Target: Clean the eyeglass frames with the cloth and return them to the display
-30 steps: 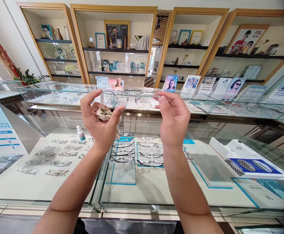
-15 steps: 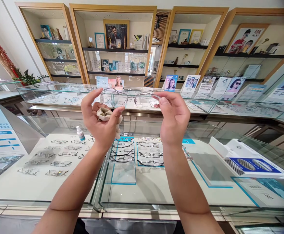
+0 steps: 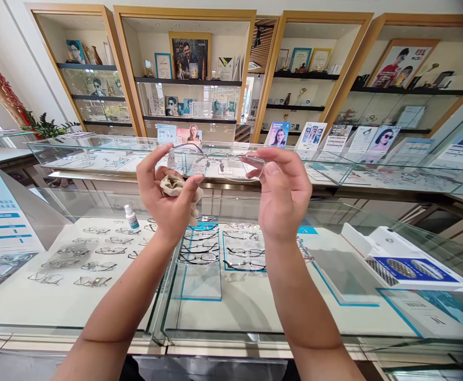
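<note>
A pair of thin-rimmed eyeglasses point(image 3: 214, 157) is held up between my hands, above the glass counter. My left hand point(image 3: 168, 196) grips its left side, with the thumb at the lower edge of the lens and the forefinger at the top corner. Crumpled in that same palm is a beige cloth point(image 3: 172, 186), pinned by the curled fingers. On the other side, my right hand point(image 3: 284, 190) pinches the right lens and rim between thumb and fingers.
Below lies a glass display case point(image 3: 239, 312) with several rows of spectacle frames point(image 3: 243, 252). A small white spray bottle point(image 3: 132, 217) stands on it at left. An opened white box point(image 3: 398, 254) sits at right. Another glass counter point(image 3: 136, 161) runs behind, before wooden shelves point(image 3: 187, 82).
The eyeglasses have tilted, so the lenses show more fully. Both hands have shifted slightly, the left a little to the right, and both keep their hold.
</note>
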The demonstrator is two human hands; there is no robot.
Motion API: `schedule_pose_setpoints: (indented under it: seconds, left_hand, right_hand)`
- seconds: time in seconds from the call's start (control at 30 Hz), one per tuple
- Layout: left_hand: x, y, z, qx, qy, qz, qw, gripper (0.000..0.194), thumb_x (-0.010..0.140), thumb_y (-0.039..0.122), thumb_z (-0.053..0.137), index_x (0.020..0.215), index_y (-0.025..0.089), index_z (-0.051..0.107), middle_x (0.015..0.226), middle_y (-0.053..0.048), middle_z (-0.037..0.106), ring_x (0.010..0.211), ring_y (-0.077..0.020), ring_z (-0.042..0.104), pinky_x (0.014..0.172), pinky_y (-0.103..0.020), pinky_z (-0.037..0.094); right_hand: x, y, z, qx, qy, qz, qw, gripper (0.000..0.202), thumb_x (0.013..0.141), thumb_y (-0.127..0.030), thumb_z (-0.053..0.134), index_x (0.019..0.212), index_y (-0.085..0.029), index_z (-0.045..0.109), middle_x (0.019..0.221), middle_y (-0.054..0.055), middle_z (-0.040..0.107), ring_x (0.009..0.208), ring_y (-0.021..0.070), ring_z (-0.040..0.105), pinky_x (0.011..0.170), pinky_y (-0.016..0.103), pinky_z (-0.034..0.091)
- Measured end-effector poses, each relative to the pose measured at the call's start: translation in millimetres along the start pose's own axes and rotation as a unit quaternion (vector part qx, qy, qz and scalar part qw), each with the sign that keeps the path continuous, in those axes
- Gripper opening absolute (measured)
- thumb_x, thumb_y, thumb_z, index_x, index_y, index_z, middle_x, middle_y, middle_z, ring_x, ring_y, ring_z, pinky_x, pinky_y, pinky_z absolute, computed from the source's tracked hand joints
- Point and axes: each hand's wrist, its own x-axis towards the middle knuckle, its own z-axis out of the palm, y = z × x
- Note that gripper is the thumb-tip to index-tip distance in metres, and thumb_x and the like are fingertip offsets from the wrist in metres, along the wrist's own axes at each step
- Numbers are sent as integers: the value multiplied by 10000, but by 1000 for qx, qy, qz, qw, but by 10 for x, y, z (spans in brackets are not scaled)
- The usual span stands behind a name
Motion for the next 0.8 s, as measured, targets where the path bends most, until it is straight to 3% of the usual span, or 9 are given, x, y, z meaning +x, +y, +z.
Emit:
schedule_pose_setpoints:
  seconds: [0.3,0.5,0.63,0.8]
  left_hand:
    - [-18,5,14,29,-5,1,1000,614,869,642,850,1314,286,623,1352,-93,680,1188,-278,715,796,-367,599]
    - [-15,18,12,37,-2,16,999,587,876,605,862,1316,288,638,1364,-92,682,1309,-308,674,924,-411,623]
    - [-20,-4,-28,16,-46,-12,999,604,904,553,857,1398,310,610,1399,-89,674,1250,-291,706,982,-436,622]
    - [-26,22,-43,-23,-75,-49,996,656,908,517,869,1450,317,559,1363,-84,691,1212,-285,735,939,-408,627]
  right_hand:
    - [-26,-27,4,-17,-4,21,1000,266,1063,-467,558,1234,-322,701,1202,71,728,1105,269,785,848,440,631]
    - [-16,-8,10,41,4,49,998,252,1033,-493,625,1202,-329,717,1174,53,746,1104,263,795,893,451,647]
    - [-3,-12,28,56,22,50,997,171,1024,-422,656,1133,-316,734,1098,31,759,1046,234,805,876,420,636]
    - [15,-1,32,51,30,71,996,135,1004,-370,671,1096,-302,742,1080,12,790,1019,208,806,878,390,621]
